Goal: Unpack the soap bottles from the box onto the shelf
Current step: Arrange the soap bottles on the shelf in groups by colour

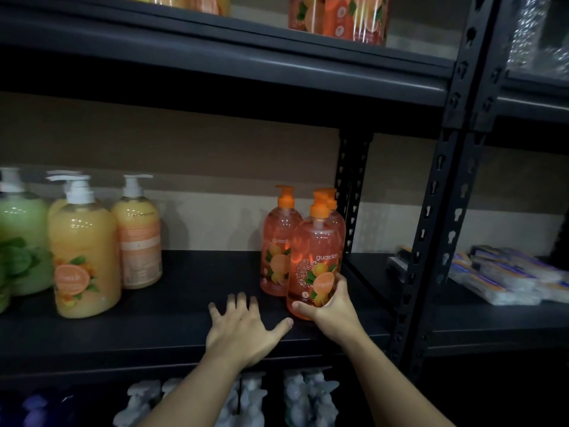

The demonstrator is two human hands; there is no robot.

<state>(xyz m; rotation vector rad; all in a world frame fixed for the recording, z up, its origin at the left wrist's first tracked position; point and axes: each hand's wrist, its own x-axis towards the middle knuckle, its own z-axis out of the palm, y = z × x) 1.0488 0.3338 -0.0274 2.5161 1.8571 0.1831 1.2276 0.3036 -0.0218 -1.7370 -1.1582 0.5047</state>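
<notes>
Gripping orange soap btl [314, 260] low down w/ R hand [331, 306]: thumb across the front under the label, fingers wrapped round the far side. Held upright, orange pump on top, base about level w/ the black shelf [184, 288], near its front edge; can't tell whether touching down. Just behind R hand, 2 more orange btls [278, 241] upright on same shelf: one beyond-left, one straight behind & mostly hidden. Pressing L hand [243, 328] flat on shelf front, fingers straight & spread, thumb tip close to R hand's thumb. Well left of L hand: yellow pump btls [83, 257] & a green btl [21, 235], white pumps. Right of R hand, past the black upright post [437, 226]: flat wrapped packs [508, 275] in next bay. Above both hands: top-shelf btls [338, 16], orange too. Below the wrists: pale pump tops [308, 396] on the lower level.
</notes>
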